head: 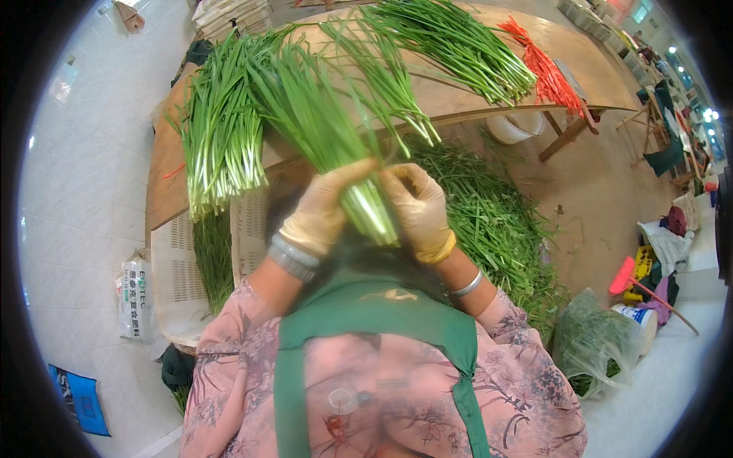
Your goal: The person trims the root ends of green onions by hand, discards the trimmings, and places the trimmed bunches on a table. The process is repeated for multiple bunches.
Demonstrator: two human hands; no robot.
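Observation:
My left hand [323,206], in a pale rubber glove, grips a bunch of garlic chives [320,126] just above its white stem ends. The leaves slant up and left over the wooden table's near edge, blurred. My right hand [421,209], gloved too, is curled at the right side of the bunch with thumb and forefinger drawn together; whether a blade is pinched there is unclear. On the table [578,46], a thick pile of chives [223,131] lies left, a few loose chives [395,86] in the middle, and another pile [458,51] to the right.
Red plastic ties [544,68] lie at the table's right, beside a wooden-handled tool [572,83]. Leaf trimmings [498,229] heap on the floor at my right, near a clear plastic bag [595,338]. A white crate [177,275] stands at my left; a white bucket [518,127] is under the table.

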